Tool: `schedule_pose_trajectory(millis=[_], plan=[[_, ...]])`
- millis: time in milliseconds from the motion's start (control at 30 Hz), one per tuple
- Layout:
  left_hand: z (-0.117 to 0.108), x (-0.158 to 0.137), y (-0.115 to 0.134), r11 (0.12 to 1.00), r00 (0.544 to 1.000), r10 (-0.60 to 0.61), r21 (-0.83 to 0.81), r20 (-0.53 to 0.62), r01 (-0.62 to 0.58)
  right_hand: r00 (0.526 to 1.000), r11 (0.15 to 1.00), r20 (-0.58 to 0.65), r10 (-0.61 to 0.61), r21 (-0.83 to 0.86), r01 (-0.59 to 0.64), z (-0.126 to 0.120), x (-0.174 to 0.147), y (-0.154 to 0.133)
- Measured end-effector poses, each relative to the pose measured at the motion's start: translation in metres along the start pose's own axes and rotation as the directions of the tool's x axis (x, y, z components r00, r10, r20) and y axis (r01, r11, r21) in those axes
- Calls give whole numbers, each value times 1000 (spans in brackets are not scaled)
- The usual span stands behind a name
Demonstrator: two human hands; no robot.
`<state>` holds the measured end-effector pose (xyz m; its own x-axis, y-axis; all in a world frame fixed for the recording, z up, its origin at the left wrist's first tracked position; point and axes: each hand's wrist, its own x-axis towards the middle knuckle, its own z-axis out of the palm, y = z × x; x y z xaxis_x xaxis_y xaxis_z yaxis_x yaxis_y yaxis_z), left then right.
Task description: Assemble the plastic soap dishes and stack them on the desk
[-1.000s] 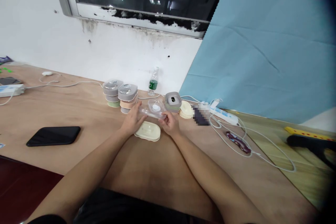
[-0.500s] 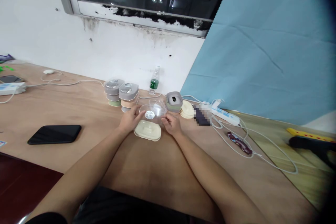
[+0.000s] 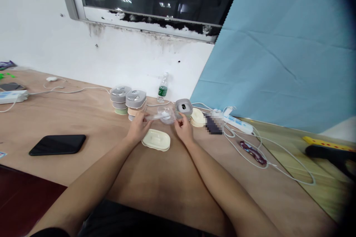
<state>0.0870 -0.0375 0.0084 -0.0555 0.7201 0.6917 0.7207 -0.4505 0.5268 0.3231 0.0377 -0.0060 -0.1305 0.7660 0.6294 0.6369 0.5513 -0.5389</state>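
Note:
A clear plastic lid (image 3: pixel 156 117) is held nearly edge-on between my two hands, above the table. My left hand (image 3: pixel 138 126) pinches its left end. At the right end, my right hand (image 3: pixel 183 129) has thumb and fingers closed on its edge. Just below lies a cream-coloured oval dish-like piece (image 3: pixel 156 139) with a raised middle, apparently stacked on another. Behind the held lid is more clear plastic (image 3: pixel 167 110), partly covered by it. Left of my hands stand two stacks of lidded containers (image 3: pixel 136 98) in grey, green and orange.
A grey square container (image 3: pixel 183 107) and a pile of cream discs (image 3: pixel 197 117) stand at right. A water bottle (image 3: pixel 162 88) is by the wall. A black phone (image 3: pixel 58 144) lies left; a power strip (image 3: pixel 239 123) with loose white cables lies right.
The clear lid has tilted from facing me to nearly edge-on, still between both hands. My right hand has shifted slightly up and to the right. The cream piece stays on the table.

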Motion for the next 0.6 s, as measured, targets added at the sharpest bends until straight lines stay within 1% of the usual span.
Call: schedule_pose_trajectory(millis=[100,167,233,300,367,467,533,600], plan=[[2,0,6,1000,1000,19,-12,-11,-19,993,996,-82,90,10,-89,-3,5,11],[7,1,8,1000,1000,27,-16,10,-27,984,990,-111,139,7,-139,-5,9,18],[13,3,9,999,998,36,-12,58,-35,979,986,-125,162,-11,-164,-8,11,24],[18,5,10,999,990,44,-1,135,-44,976,983,-137,169,-43,-176,-11,13,29],[22,6,11,998,969,68,0,239,-70,976,981,-142,164,-77,-176,-12,15,31],[22,8,14,992,908,129,-39,399,-124,985,982,-115,127,-123,-141,-13,15,31],[20,8,16,989,880,145,-54,452,-135,993,983,-80,86,-155,-97,-12,15,30],[17,7,17,990,880,139,-53,455,-129,997,981,-55,52,-187,-61,-11,15,30]])
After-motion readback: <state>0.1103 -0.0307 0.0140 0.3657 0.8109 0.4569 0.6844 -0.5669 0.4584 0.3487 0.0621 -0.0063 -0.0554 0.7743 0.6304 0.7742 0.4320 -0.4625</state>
